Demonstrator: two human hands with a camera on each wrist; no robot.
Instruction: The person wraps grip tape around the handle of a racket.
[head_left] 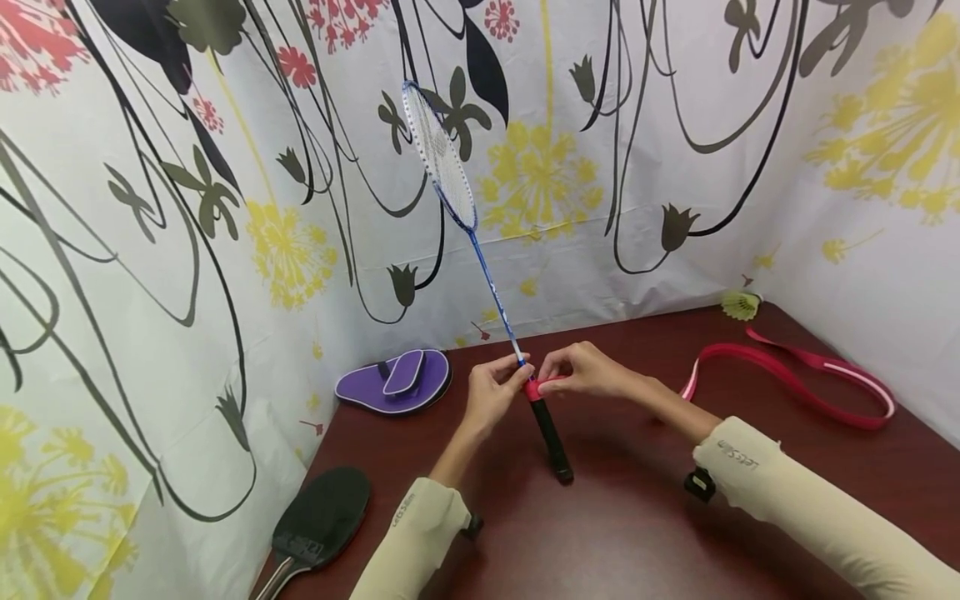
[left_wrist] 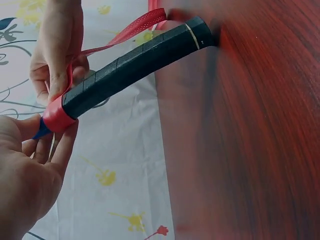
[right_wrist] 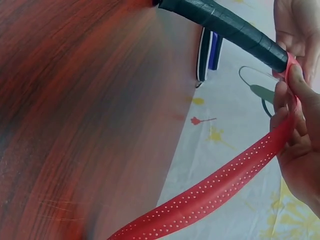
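A blue badminton racket (head_left: pixel 491 287) stands tilted, its black handle (head_left: pixel 550 437) end down on the table and its strung head leaning up and back. My left hand (head_left: pixel 493 392) pinches it where the shaft meets the handle. At the top of the handle a turn of red grip tape (left_wrist: pixel 59 117) wraps round. The tape's loose strip (right_wrist: pixel 210 197), dotted with small holes, trails from my right hand (head_left: pixel 588 371), which pinches it close beside the handle. In the left wrist view, the left fingers touch the wrapped red band from below.
On the dark red table (head_left: pixel 600 533), a purple paddle case (head_left: pixel 360 387) lies at the back left, with a black table tennis paddle (head_left: pixel 322 517) nearer. The red tape (head_left: pixel 847 408) loops across the right side. A yellow shuttlecock (head_left: pixel 741 305) sits in the far right corner by the flowered cloth.
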